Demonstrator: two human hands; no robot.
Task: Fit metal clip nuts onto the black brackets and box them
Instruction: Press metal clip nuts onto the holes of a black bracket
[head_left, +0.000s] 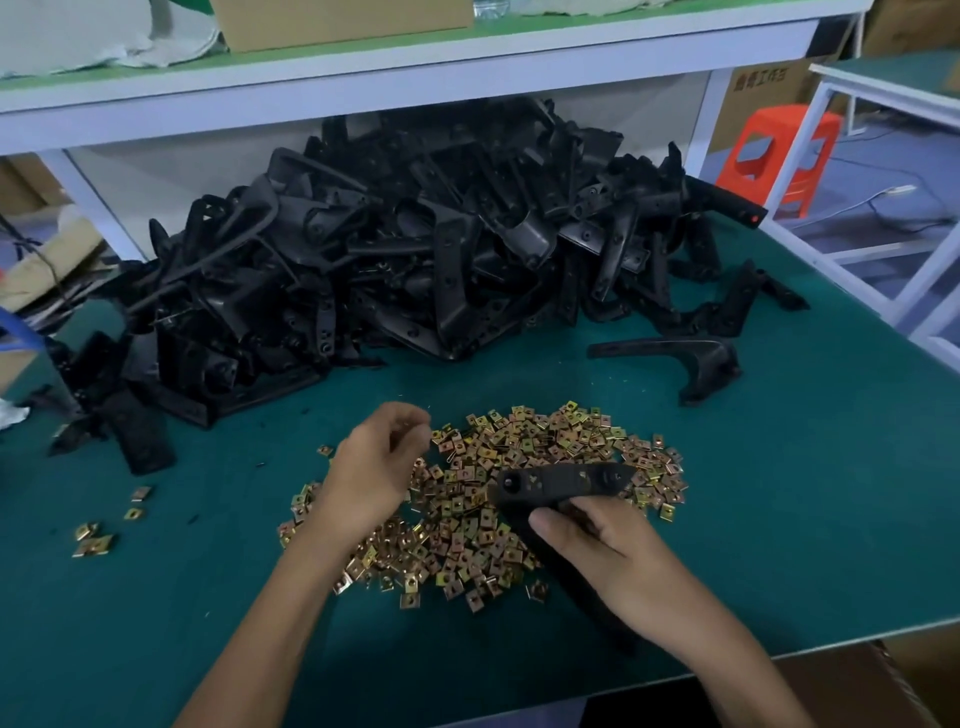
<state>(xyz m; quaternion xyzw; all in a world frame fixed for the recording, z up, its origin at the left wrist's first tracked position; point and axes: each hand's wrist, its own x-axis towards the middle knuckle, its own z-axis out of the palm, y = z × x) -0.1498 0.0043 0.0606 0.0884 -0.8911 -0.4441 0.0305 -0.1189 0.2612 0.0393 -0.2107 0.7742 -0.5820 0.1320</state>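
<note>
Head-worn view, close, downward over table (779, 519)

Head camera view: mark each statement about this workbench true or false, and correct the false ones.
1. The right hand holds a black bracket above the clip nuts. True.
2. The clip nuts sit in a tray. False: they lie loose on the green mat.
3. The pile of brackets lies beyond the clip nuts, under a shelf. True.
4. The red stool stands on the green mat. False: it stands on the floor, off to the right.
</note>
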